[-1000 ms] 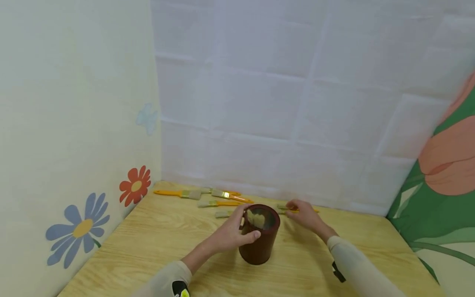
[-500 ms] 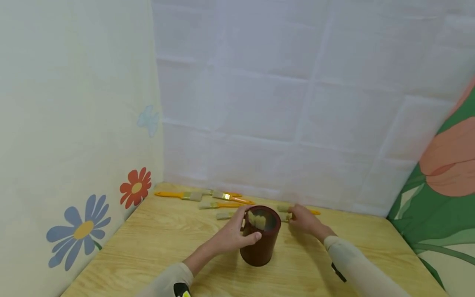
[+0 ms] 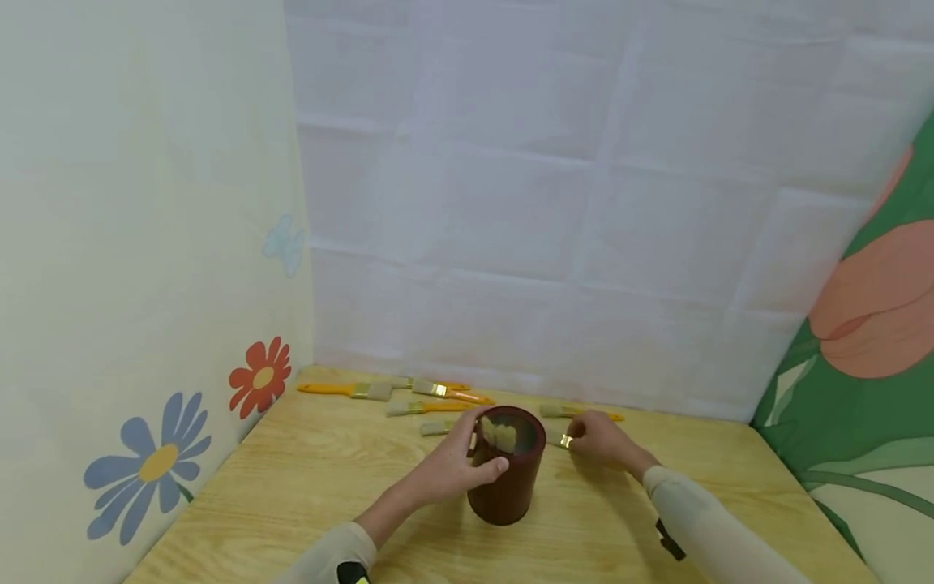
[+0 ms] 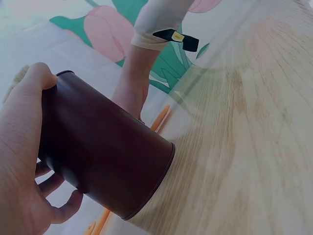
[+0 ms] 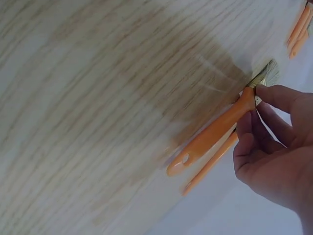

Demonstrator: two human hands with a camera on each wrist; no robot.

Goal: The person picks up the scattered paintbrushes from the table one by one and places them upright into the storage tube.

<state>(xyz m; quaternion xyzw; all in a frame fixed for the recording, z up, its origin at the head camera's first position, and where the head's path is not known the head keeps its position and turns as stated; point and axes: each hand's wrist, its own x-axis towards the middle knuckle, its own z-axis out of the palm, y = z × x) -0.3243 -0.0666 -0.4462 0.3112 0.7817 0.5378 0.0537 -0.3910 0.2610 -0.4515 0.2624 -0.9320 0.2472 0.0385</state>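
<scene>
A dark red, cup-like cylindrical container (image 3: 502,491) stands on the wood-grain table, with brush bristles (image 3: 499,434) showing inside its mouth. My left hand (image 3: 454,462) grips it from the left, thumb on the near side; in the left wrist view several fingers curl behind it. To its right, my right hand (image 3: 604,439) pinches a flat paintbrush with an orange handle (image 5: 215,129) near its metal ferrule (image 3: 563,441). That brush lies low at the tabletop; whether it is lifted I cannot tell. Just behind lies another orange-handled paintbrush (image 3: 560,412), partly hidden by the right hand.
Several more paintbrushes lie at the back left, among them one at the far left (image 3: 328,389) and one (image 3: 438,427) partly behind the left hand. A white cloth wall (image 3: 467,243) rises behind the table (image 3: 328,503). Flower-patterned walls stand at both sides.
My right hand has come slightly nearer, from beside the rear paintbrush to the front one, and now pinches it near the ferrule. The left hand still grips the container in place.
</scene>
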